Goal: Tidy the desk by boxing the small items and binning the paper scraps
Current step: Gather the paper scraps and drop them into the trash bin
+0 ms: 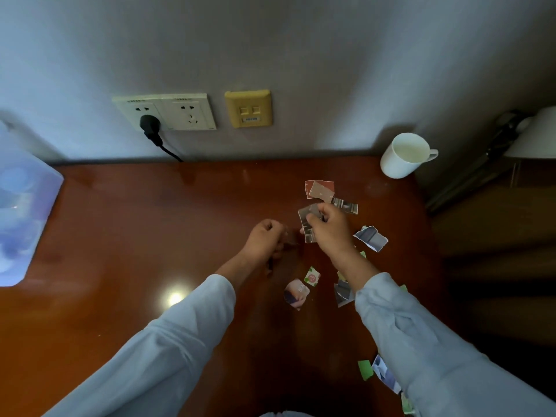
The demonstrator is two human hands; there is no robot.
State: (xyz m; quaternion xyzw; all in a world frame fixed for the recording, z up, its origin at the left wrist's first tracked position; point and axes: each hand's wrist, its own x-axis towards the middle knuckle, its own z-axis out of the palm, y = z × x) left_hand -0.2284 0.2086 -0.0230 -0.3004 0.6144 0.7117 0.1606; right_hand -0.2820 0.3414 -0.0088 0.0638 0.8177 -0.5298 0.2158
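We are leaning over the counter (150,236), where the paper scraps (371,237) are lying scattered on its right side, around our right hand (331,227), the nearer one, and well apart from the plastic box (24,212). That hand is pinching a grey scrap (307,218), with a red scrap (320,189) lying just beyond it toward the wall. Our left hand (264,239) is sitting curled beside it, and we cannot tell whether it is holding anything.

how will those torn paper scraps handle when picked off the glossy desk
Probably light and floppy: the grey scrap pinched in the right hand looks creased and bent. Flat ones, like the reddish scrap, may slide on the glossy desk rather than lift. The crumpled white-edged scrap has raised edges, likely easier to catch.
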